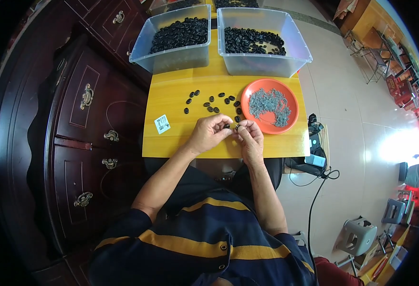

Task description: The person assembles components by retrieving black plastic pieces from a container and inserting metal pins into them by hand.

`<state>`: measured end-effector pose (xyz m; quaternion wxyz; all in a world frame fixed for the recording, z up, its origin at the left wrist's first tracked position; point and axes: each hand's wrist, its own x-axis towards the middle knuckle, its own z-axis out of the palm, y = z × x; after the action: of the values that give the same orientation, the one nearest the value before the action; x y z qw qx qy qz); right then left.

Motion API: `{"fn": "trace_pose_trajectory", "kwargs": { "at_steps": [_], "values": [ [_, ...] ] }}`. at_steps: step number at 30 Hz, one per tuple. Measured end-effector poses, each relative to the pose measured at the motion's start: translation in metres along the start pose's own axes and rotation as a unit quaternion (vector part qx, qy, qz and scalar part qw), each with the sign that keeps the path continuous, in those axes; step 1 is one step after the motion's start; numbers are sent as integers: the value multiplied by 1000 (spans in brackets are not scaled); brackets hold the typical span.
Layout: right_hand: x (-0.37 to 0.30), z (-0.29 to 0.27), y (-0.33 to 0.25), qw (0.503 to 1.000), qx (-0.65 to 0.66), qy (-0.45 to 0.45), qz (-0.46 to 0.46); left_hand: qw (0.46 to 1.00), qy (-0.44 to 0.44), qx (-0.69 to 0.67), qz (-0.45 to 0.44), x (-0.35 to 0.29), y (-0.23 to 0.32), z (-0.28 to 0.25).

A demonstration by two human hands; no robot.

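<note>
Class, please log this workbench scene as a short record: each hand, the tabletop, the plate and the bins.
Left hand: pinching a black oval piece
Right hand: pinching a small item, too small to identify
Table: yellow; loose black ovals and a white label on it
Plate: orange, holding thin grey pieces
Bins: two, translucent, both holding black pieces

The person wears a navy shirt (204,229) with a placket (227,258) at its front, where two small round dark buttons (223,247) show. A broad mustard-yellow stripe (173,244) crosses the chest on both sides of the placket; a second curved band (216,204) lies waistward of it. Left of the placket, the short left sleeve (126,228) repeats the yellow. Dark trousers (255,182) show beyond the shirt, waistward of the placket. Forearms (166,178) and hands (208,135) are bare.
</note>
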<state>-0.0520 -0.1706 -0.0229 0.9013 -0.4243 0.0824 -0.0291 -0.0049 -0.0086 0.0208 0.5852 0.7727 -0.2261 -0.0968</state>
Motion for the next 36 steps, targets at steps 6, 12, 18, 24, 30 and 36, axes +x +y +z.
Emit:
{"fn": "trace_pose_trajectory", "kwargs": {
  "at_steps": [6, 12, 18, 24, 30, 36],
  "values": [
    [1, -3, 2, 1000, -13, -12, 15, 999, 40, -13, 25, -3, 8, -4],
    [-2, 0, 1, 999, -39, -30, 11, 999, 30, 19, 27, -5, 10, -9],
    [-1, -1, 2, 995, -84, -51, -12, 999, 19, 21, 27, -4, 11, -9],
    [0, -4, 3, 995, -75, -61, -1, 999, 8, 23, 21, -2, 10, -9],
    [0, -1, 2, 996, -80, -47, -1, 1000, 11, 15, 20, -1, 9, -8],
    [1, 0, 1, 996, -84, -43, -2, 1000, 7, 11, 24, -1, 8, -8]
  ]
}}
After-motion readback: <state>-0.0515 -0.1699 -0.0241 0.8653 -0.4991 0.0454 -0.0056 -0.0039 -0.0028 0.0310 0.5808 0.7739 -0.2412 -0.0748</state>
